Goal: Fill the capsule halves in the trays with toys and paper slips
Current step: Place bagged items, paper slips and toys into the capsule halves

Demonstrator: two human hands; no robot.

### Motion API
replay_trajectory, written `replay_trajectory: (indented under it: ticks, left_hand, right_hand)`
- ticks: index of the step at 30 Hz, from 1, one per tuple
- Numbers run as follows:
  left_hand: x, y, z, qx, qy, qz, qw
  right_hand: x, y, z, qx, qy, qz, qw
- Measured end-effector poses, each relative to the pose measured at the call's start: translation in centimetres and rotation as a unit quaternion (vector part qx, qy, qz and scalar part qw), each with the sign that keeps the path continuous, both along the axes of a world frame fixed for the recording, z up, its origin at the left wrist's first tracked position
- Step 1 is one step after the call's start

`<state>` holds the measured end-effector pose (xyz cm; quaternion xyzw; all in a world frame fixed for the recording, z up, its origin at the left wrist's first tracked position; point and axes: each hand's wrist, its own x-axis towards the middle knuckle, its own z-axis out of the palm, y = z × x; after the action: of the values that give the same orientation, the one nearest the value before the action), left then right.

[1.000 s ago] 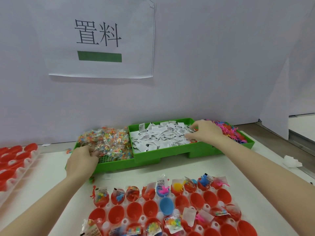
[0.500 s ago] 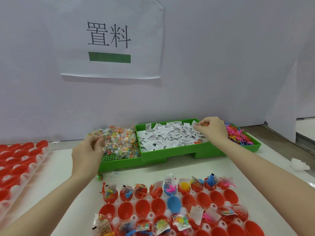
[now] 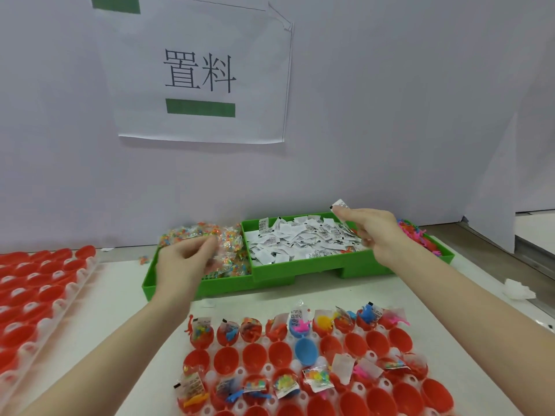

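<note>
1. Two hands work above the green bins at the far edge of the white table [image 3: 270,298]; the left hand [image 3: 183,262] is over the left green bin [image 3: 168,288], its fingers curled round a clear toy packet [image 3: 223,250] lifted from the heap of toy packets [image 3: 207,232].
2. The right hand [image 3: 375,232] hovers over the middle green bin [image 3: 300,273]; thumb and fingers pinch one paper slip [image 3: 339,204] held above the pile of paper slips [image 3: 303,241]; loose pink toys [image 3: 417,235] lie in the bin section to the right, partly hidden by the wrist.
3. The capsule tray [image 3: 315,364] lies near the person, just in front of the bins; its far row of red capsule halves [image 3: 228,358] holds toys and slips; several halves in the second row are open and unfilled; one blue capsule half [image 3: 306,351] sits among them.
4. A second tray of red halves [image 3: 39,295] lies at the left table edge, apart from the bins.
5. A bare strip of table separates bins and capsule tray; a crumpled white scrap [image 3: 518,289] lies near the right table edge.
6. A paper sign [image 3: 199,73] hangs on the wall behind.
</note>
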<state>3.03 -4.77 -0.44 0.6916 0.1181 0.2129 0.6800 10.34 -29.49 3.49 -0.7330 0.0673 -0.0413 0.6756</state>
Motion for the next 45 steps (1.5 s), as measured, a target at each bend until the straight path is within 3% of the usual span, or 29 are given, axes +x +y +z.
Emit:
replay_trajectory:
  ticks: [4, 6, 12, 16, 19, 22, 25, 27, 32, 35, 37, 45]
  left_hand:
    - [-3.3, -4.9, 3.0, -0.048, -0.005, -0.169, 0.985]
    - [-4.9, -6.9, 3.8, -0.075, -0.010, -0.213, 0.974]
    - [-8.9, -9.5, 4.8, -0.135, 0.026, -0.304, 0.943]
    - [-10.7, -10.7, 5.0, -0.094, 0.032, -0.316, 0.944]
    - [-11.2, -11.2, 5.2, -0.118, 0.067, -0.305, 0.943]
    - [-11.5, -11.3, 5.1, -0.144, 0.090, -0.297, 0.940]
    - [-12.0, -11.7, 4.8, -0.144, 0.091, -0.283, 0.944]
    - [-12.3, -12.1, 4.6, -0.162, 0.088, -0.275, 0.943]
    - [-13.3, -13.3, 4.3, -0.200, 0.078, -0.266, 0.940]
    - [-13.9, -13.9, 4.5, -0.214, 0.057, -0.266, 0.938]
    - [-14.3, -14.2, 4.6, -0.215, 0.040, -0.269, 0.938]
    - [-15.5, -14.6, 5.0, -0.130, -0.019, -0.301, 0.944]
  right_hand:
    - [-6.3, 1.0, 1.4, -0.062, -0.024, 0.184, 0.981]
    - [-9.2, 1.1, 1.8, -0.086, -0.051, 0.230, 0.968]
    - [-13.7, 0.1, 1.8, -0.125, -0.121, 0.202, 0.964]
    - [-15.4, -0.5, 1.5, -0.204, -0.186, 0.116, 0.954]
    - [-16.5, -1.1, 1.5, -0.212, -0.183, 0.103, 0.954]
    - [-17.5, -2.2, 1.6, -0.111, -0.128, 0.168, 0.971]
    - [-17.9, -3.1, 1.7, 0.062, -0.088, 0.192, 0.976]
    - [-18.2, -3.7, 1.7, 0.105, -0.088, 0.205, 0.969]
    - [-19.5, -4.3, 2.1, 0.071, -0.130, 0.205, 0.967]
    - [-20.4, -4.4, 2.2, 0.106, -0.146, 0.176, 0.968]
    - [-20.9, -4.4, 2.3, 0.073, -0.171, 0.142, 0.972]
    - [-22.7, -4.4, 3.0, -0.023, -0.241, 0.141, 0.960]
